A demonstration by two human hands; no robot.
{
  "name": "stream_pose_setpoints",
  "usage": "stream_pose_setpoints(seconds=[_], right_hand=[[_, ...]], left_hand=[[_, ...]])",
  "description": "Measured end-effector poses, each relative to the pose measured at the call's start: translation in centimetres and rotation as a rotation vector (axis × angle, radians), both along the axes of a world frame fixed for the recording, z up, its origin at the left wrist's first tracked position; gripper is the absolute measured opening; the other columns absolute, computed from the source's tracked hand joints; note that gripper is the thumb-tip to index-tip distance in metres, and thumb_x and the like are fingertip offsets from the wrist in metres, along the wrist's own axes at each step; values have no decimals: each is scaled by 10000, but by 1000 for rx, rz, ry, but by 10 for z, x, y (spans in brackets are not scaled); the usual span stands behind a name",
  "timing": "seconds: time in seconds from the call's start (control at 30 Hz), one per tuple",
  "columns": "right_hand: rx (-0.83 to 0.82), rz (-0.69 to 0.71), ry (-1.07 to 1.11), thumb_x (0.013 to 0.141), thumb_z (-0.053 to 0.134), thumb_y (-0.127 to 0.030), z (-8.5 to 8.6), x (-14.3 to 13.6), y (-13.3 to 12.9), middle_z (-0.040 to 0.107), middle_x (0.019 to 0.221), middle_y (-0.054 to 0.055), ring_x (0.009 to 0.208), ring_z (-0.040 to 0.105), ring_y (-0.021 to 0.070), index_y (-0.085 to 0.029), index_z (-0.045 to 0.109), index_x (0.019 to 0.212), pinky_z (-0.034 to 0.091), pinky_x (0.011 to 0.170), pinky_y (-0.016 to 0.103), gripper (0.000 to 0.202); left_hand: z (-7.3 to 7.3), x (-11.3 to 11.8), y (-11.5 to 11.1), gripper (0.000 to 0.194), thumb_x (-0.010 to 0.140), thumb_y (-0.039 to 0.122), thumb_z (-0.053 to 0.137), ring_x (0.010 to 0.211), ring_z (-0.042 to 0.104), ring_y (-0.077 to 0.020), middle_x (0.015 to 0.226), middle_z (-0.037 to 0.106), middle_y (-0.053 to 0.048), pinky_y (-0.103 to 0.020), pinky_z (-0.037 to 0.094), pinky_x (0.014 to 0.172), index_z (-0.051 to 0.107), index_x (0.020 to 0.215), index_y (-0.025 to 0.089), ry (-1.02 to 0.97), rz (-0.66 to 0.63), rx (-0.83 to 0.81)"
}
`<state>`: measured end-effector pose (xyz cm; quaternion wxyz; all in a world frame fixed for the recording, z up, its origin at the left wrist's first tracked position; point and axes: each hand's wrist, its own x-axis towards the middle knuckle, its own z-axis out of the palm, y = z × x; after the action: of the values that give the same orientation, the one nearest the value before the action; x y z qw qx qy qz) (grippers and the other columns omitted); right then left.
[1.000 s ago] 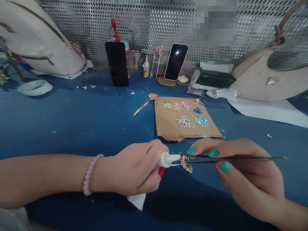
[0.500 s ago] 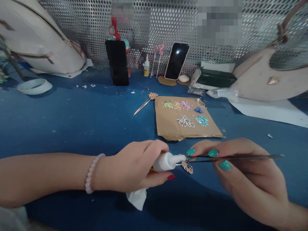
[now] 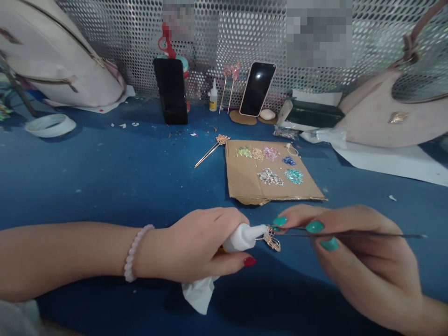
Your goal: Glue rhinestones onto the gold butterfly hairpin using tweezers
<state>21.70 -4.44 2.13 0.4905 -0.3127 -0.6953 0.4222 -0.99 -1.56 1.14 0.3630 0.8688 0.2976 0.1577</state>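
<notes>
Pinching thin dark metal tweezers [image 3: 385, 234] and a white plastic nozzle bottle [image 3: 242, 237] about a gold openwork wing-shaped ornament [image 3: 273, 242].

The left hand [image 3: 191, 245], wearing a pale pink beaded bracelet [image 3: 130, 256] behind its grip, closes fingers and thumb around the bottle. The nozzle points rightward from this grip to the ornament's upper part; contact cannot be told. The right hand [image 3: 367, 256] presses its teal-nailed fingertips together on the tweezers, whose points reach left of the grip to the ornament; whether they clamp it cannot be told. The ornament thus lies between the two grips, its thin gold stem running toward the bottle.

Below the left grip is a crumpled white tissue [image 3: 199, 295]. Beyond both grips, on the blue counter [image 3: 133, 186], lies a flat brown cardboard piece [image 3: 245, 182] bearing six coloured clusters of small sparkling pieces [image 3: 269, 177]; a gold two-pronged hairpin [image 3: 212, 151] adjoins its far left corner.
</notes>
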Motion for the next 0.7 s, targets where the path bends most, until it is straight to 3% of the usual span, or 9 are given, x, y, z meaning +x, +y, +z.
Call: stream_pose_setpoints(seconds=[0.17,0.37,0.6,0.7], right_hand=[[-12,24,29,895,461,-79,0,-1,1,702,963,34,959,672,156,-279,613,1020,584,761,234,281],[-3,-21,36,892,478,-100,2,-4,1,715,893,32,885,687,170,-283,632,976,596,697,261,253],[126,-20,-16,863,474,-27,4,-2,5,721,880,26,872,684,154,-271,651,995,591,743,259,329],[199,-49,-83,773,553,16,10,1,5,743,883,15,840,703,175,-281,679,980,596,751,281,383]], left_hand=[[1,0,0,127,822,278,510,590,473,-127,737,503,16,-232,346,519,423,868,198,3,-19,-3],[2,0,0,142,829,274,516,609,458,-128,746,489,14,-239,358,546,396,816,200,-11,-27,-90],[1,0,-5,172,864,341,504,620,451,-131,770,488,8,-249,370,549,410,863,198,3,-18,-209],[1,0,-5,173,879,355,482,622,451,-129,779,491,5,-251,371,551,414,887,196,8,-10,-216]])
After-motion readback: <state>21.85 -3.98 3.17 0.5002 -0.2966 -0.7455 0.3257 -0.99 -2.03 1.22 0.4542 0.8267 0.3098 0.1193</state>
